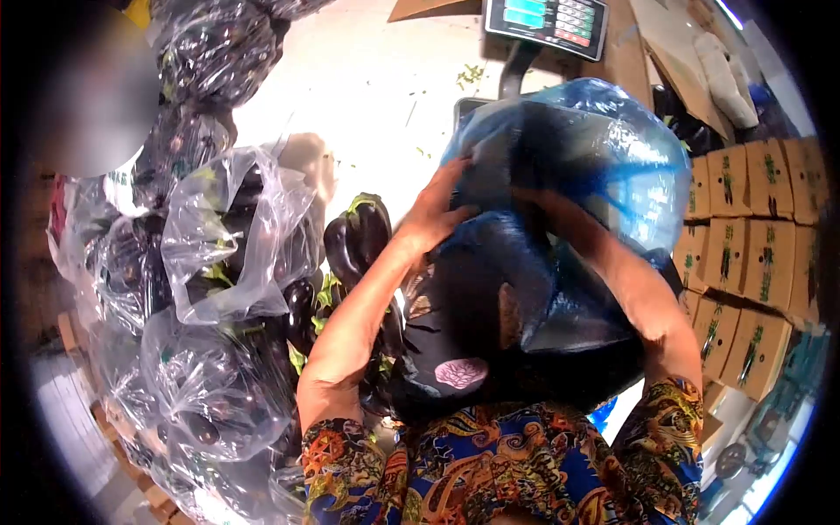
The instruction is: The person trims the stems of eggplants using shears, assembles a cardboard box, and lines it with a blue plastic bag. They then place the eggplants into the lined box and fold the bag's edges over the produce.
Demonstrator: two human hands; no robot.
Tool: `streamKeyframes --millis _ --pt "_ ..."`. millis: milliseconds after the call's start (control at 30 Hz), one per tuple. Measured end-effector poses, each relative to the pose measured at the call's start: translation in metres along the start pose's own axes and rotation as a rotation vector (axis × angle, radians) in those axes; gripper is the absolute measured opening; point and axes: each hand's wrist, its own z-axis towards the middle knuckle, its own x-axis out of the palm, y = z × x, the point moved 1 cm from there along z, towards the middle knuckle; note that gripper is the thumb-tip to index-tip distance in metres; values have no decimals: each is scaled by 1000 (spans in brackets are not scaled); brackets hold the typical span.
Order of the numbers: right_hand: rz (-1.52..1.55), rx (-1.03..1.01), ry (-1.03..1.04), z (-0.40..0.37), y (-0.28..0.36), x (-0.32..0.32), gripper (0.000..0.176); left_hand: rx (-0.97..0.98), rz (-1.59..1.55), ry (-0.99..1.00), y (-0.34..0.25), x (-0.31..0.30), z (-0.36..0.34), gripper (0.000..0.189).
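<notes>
A large blue plastic bag (626, 175) stands with its mouth spread in front of me, its inside dark. My left hand (437, 208) holds the bag's near left rim, thumb and fingers on the plastic. My right hand (535, 203) reaches into the bag from the right; its fingers are lost in shadow, so their grip cannot be made out. Loose eggplants (357, 238), dark purple with green caps, lie beside my left forearm. What the bag contains is hidden.
Clear plastic bags of eggplants (210, 385) are piled along the left. A scale display (547, 22) rises at the back on a post. Stacked cardboard boxes (748, 245) stand at the right. Green scraps (470, 76) lie on the white surface (367, 96).
</notes>
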Motion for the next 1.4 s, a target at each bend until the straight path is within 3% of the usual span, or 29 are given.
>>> streamKeyframes --millis 67,100,167,200,267,333,400,467,500,533,633,667,733,800,833,867,933,1000,1067,1100,1200,1233,1333,1400 --pt "-83 -127 -23 29 -42 -28 53 42 -5 -6 18 7 5 72" --pt "-124 -188 -21 44 -63 -40 54 179 -37 -27 32 13 11 71" --pt "-460 -171 -59 41 -63 -43 57 262 -54 -85 50 30 15 73" --pt "-627 -156 -65 40 -53 -41 59 139 -24 -95 39 31 15 72" --pt "-991 -108 -64 24 -43 -38 62 102 -57 -158 24 25 -2 63" --pt "-1294 -81 -24 10 -34 -35 65 -18 -360 -159 19 11 -27 58" --pt "-1497 -48 64 3 -26 -22 69 -236 -396 -269 14 0 -64 50" --pt "-1638 -5 148 -18 -15 -8 72 -249 -461 -449 39 9 -108 42" --pt "-1670 31 200 -30 -9 2 74 -341 -373 -449 37 1 -125 36" --pt "-1679 61 251 -44 0 14 75 -474 -308 -451 24 -11 -141 35" --pt "-1545 99 382 -71 38 48 27 -634 -303 -623 15 -31 -182 24" --pt "-1456 69 348 -82 57 51 17 -526 -144 -662 25 -42 -200 23" --pt "-1292 -261 83 -103 92 43 15 -476 149 -816 57 -71 -238 20" --pt "-1190 -535 -350 -115 109 11 17 -437 481 -919 94 -98 -274 32" --pt "-1166 -521 -515 -119 118 -2 23 -620 649 -827 98 -110 -287 40" --pt "-1135 -502 -675 -121 126 -14 30 -578 863 -757 126 -119 -308 47" --pt "-1202 -614 -725 -105 122 -58 45 -790 995 -668 190 -121 -356 61" --pt "-1278 -633 -751 -84 113 -94 54 -1164 807 -429 200 -110 -364 79" --pt "-1225 -681 -796 -65 106 -110 55 -1173 894 -434 210 -100 -373 93" --pt "-866 -461 -666 -61 104 -113 62 -1209 946 -408 214 -100 -373 94" --pt "-890 -507 -638 -49 93 -100 72 -1273 984 -353 182 -106 -352 94" --pt "-1112 -602 -771 -46 95 -99 77 -1266 992 -326 177 -107 -351 94" --pt "-1045 -440 -832 -51 116 -87 75 -1234 875 -245 161 -126 -354 82" --pt "-1104 -647 -803 -41 108 -108 69 -1198 788 -194 137 -130 -359 77"
